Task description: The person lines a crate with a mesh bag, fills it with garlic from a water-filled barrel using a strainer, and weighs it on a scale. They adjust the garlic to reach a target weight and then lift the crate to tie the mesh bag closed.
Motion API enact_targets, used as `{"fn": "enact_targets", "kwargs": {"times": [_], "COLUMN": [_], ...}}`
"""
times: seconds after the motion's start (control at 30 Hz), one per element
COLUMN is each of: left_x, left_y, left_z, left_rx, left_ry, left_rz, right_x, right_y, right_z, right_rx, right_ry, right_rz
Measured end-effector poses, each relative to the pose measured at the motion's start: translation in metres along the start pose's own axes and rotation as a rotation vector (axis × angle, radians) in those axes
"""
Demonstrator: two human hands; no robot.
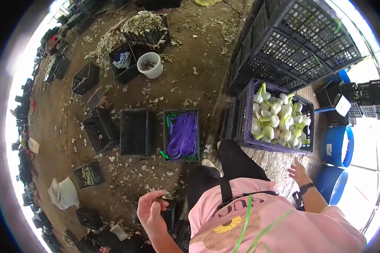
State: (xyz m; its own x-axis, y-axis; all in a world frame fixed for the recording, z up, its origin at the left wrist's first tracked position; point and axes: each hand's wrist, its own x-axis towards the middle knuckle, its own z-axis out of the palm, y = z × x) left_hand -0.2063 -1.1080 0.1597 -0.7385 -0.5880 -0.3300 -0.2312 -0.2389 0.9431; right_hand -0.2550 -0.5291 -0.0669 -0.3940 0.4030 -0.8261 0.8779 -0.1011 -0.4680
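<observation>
While the person stands on the dirt floor (190, 84), the right hand (298, 173) hangs open at about 4 o'clock in the view, fingers spread and holding nothing, with a dark watch on its wrist. The purple crate (266, 146) lies just beyond it, at about 11 o'clock from that hand, near but not touching. It is heaped with white bulbs (276, 120) that carry green stalks. Its long axis runs roughly from 9 to 3 o'clock, so its near long side faces the fingertips.

The left hand (150, 208) is at 7 o'clock, well apart from the crate, on the far side of the person's legs. Its fingers are curled in against the thumb; whether they pinch anything is too small to tell. The right hand is plainly the nearer one to the bulbs.

At 12 o'clock from the left hand a black crate (180, 111) holds purple straps (182, 135). Blue barrels (337, 145) stand at 3 o'clock of the purple crate, and stacked black crates (295, 42) rise behind it.
</observation>
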Motion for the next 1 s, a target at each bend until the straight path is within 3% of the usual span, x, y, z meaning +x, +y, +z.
{"fn": "enact_targets", "kwargs": {"times": [0.1,0.13,0.23,0.33,0.43,0.5,0.63,0.73,0.83,0.87,0.9,0.97,1.0], "left_x": [0.012,0.016,0.024,0.026,0.028,0.031,0.045,0.056,0.068,0.074,0.081,0.092,0.095], "left_y": [-0.014,-0.016,-0.018,-0.020,-0.018,-0.016,-0.014,-0.009,-0.024,-0.037,-0.054,-0.090,-0.105], "left_z": [-0.017,-0.014,-0.011,-0.002,0.007,0.014,0.030,0.047,0.067,0.076,0.083,0.105,0.118], "left_rx": [-0.005,-0.055,-0.092,-0.090,-0.081,-0.090,-0.061,0.118,0.245,0.226,0.217,0.274,0.357], "left_ry": [0.062,0.075,0.092,0.081,0.093,0.085,-0.086,-0.170,-0.209,-0.238,-0.277,-0.358,-0.399], "left_rz": [-0.022,-0.007,0.003,-0.042,-0.053,-0.084,-0.094,-0.041,-0.114,-0.158,-0.213,-0.388,-0.418], "right_x": [0.009,0.000,0.002,0.006,0.021,0.012,0.009,0.011,0.013,0.028,-0.008,0.033,0.020], "right_y": [-0.061,-0.083,-0.098,-0.082,-0.080,-0.079,-0.068,-0.059,-0.044,-0.032,-0.049,0.000,0.008], "right_z": [0.029,0.040,0.059,0.079,0.082,0.089,0.088,0.099,0.096,0.095,0.090,0.050,0.035], "right_rx": [0.146,0.211,0.258,0.018,0.054,0.051,0.039,0.107,0.323,0.529,0.570,0.600,0.638], "right_ry": [0.081,0.021,0.018,-0.033,-0.083,0.000,-0.086,0.007,-0.022,0.067,0.070,-0.078,0.024], "right_rz": [-0.024,0.018,0.135,0.022,0.055,0.040,-0.072,-0.068,-0.091,-0.052,-0.108,-0.098,-0.123]}}
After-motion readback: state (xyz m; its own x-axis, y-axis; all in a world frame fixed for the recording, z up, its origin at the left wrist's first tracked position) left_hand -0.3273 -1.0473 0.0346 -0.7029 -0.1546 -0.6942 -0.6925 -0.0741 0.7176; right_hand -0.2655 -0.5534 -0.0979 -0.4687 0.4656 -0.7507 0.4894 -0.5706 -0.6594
